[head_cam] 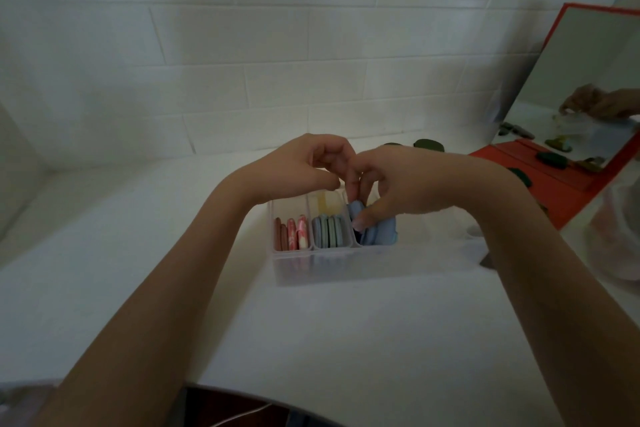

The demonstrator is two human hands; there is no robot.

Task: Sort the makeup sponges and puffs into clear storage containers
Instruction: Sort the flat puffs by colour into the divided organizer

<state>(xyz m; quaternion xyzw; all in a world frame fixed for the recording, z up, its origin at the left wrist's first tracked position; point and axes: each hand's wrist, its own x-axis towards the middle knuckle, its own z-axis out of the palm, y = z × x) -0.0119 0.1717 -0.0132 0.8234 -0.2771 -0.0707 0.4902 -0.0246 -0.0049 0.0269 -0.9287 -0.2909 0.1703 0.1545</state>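
Right hand (pixel 398 184) over the clear storage container (pixel 346 260), fingers curled downward, thumb and fingers pinching the blue puffs (pixel 377 232) in the third compartment from the left. Thumb tip pressed on the near face of one blue puff, other fingers behind it.

Left hand (pixel 311 163) just beside the right hand, touching it at the fingertips, above the back wall of the container. Fingers bent, one or two reaching down toward the top of the blue puffs; not clear if anything held between them.

Blue puffs standing on edge, a little tilted, inside the right-side compartment. In the middle compartment, grey-blue puffs (pixel 328 231) standing upright in a row, with something pale yellow (pixel 327 203) behind them. In the left compartment, red and pink puffs (pixel 291 234) upright, side by side, the rightmost with a pink and white marbled pattern.

Container resting on the white table (pixel 138 270), near the white tiled wall (pixel 207 45). Behind the hands, on the table, dark green puffs (pixel 427 146), partly hidden. To the right, a red case (pixel 554 184) opened, with a mirror (pixel 588 80) leaning up in its lid; more dark green pieces (pixel 550 159) lying on the red base. In the mirror, reflection of a hand.
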